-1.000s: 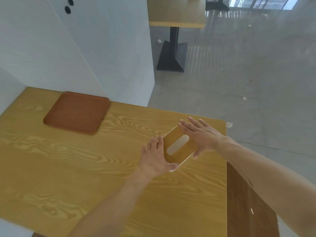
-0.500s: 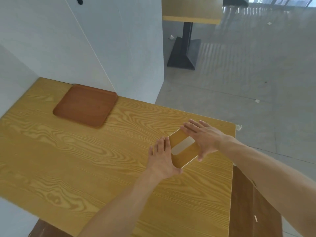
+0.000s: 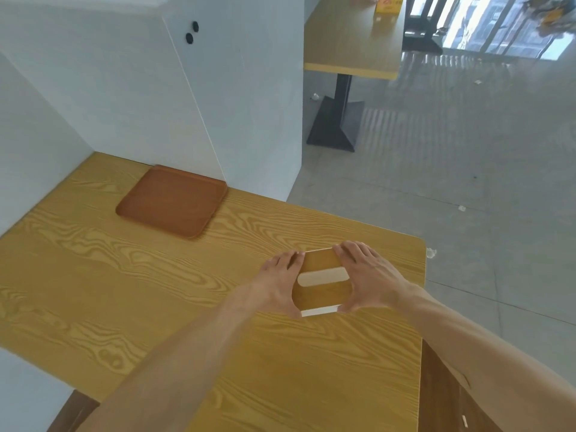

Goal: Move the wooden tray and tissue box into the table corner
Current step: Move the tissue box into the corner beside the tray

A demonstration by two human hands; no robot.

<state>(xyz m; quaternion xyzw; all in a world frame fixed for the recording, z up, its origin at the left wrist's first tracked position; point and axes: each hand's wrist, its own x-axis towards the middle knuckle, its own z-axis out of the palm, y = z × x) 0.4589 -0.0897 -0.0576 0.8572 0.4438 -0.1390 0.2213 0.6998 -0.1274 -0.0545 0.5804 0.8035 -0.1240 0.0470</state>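
The tissue box [image 3: 322, 277], wood-topped with a pale oval slot and white sides, sits near the right edge of the yellow wood-grain table [image 3: 124, 291]. My left hand [image 3: 279, 280] presses flat against its left side and my right hand [image 3: 367, 277] clasps its right side, thumb at the near corner. The reddish-brown wooden tray [image 3: 173, 199] lies flat at the table's far side, its back edge against the white wall, a little right of the wall corner.
White walls [image 3: 109, 88] close in the table's left and far sides. The table's right edge drops to a grey floor. A brown bench [image 3: 448, 394] stands below right. Another table [image 3: 352, 39] on a black pedestal stands farther back.
Both hands have turned the tissue box so its slot runs side to side, and closed tighter on its two sides. The head camera has tilted up, showing more of the room.
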